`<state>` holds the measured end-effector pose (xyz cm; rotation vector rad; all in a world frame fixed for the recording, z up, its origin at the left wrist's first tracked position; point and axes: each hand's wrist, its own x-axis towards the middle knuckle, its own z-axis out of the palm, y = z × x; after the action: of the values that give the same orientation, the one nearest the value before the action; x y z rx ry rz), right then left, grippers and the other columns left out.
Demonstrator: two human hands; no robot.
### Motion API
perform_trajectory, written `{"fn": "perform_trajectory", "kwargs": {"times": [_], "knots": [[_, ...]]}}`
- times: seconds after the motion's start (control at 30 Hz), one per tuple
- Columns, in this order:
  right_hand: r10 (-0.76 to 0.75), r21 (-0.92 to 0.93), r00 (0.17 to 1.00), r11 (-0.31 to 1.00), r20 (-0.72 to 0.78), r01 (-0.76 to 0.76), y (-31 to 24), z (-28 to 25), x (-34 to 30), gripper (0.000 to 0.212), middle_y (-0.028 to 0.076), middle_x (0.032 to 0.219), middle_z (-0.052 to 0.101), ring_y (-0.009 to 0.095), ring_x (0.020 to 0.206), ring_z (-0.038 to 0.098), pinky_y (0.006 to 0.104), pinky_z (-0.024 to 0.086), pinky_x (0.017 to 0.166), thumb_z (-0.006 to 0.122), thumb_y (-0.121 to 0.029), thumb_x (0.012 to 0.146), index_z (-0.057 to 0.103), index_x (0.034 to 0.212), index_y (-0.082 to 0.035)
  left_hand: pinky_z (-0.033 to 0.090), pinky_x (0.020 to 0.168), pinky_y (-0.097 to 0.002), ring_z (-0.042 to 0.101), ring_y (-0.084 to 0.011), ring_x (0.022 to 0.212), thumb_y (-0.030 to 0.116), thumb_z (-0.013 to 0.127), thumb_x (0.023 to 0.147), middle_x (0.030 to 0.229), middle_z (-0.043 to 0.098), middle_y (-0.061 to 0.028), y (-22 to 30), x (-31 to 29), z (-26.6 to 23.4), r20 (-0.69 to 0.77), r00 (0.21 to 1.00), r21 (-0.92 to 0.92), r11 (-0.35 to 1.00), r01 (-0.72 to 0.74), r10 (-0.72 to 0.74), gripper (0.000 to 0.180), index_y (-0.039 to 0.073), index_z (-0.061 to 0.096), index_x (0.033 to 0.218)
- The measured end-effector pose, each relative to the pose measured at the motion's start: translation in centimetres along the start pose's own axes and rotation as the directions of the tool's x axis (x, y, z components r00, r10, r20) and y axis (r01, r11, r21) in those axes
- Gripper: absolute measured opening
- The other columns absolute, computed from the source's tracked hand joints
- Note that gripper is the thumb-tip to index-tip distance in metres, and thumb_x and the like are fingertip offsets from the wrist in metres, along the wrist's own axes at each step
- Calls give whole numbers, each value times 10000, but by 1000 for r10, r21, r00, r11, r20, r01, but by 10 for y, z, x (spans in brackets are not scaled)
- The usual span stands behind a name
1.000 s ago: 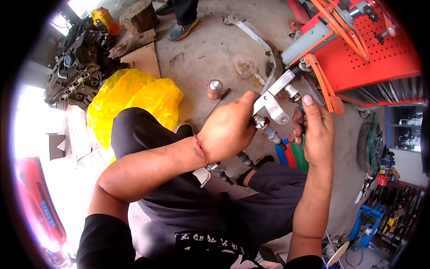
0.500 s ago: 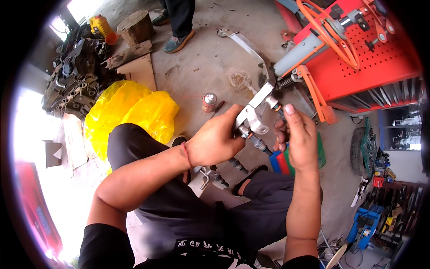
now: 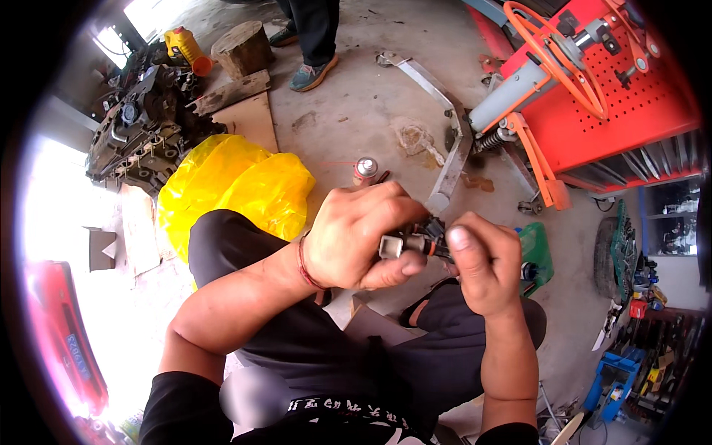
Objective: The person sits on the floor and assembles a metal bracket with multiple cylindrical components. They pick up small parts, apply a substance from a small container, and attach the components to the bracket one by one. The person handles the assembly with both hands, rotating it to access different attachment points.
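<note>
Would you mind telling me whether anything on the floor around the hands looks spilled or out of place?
Yes: a stained, crumpled patch on the concrete floor beside the long metal bar looks like an old spill. The left hand and right hand grip a small metal part that shows no visible damage.

**One head camera, looking steeply down**

A single fisheye view sat on the person's head and faced down over the lap toward the concrete floor (image 3: 371, 111). The left hand (image 3: 356, 233) and right hand (image 3: 482, 259) lay close beneath the lens, near centre. Straight edges bowed toward the dark round rim; the red machine (image 3: 630, 111) stood at upper right.
</note>
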<state>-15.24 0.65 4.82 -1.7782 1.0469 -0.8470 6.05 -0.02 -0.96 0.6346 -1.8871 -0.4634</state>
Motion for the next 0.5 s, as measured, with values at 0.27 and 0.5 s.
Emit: {"fn": "perform_trajectory", "kwargs": {"times": [0.27, 0.5], "knots": [[-412, -169, 911, 896, 33, 411, -7, 14, -7, 280, 82, 562, 473, 262, 457, 478, 362, 370, 462, 649, -114, 910, 521, 677, -25, 430, 462, -350, 556, -250, 523, 255, 666, 846, 714, 568, -95, 24, -19, 4, -73, 994, -114, 989, -94, 86, 264, 51, 504, 889], [-318, -110, 947, 944, -36, 313, 2, 15, -19, 345, 99, 541, 448, 256, 433, 454, 362, 357, 435, 657, -154, 937, 500, 660, -21, 410, 456, -356, 524, -274, 477, 335, 632, 937, 657, 529, -80, 41, -29, 19, -49, 982, -178, 969, 173, -184, 333, 39, 491, 883]]}}
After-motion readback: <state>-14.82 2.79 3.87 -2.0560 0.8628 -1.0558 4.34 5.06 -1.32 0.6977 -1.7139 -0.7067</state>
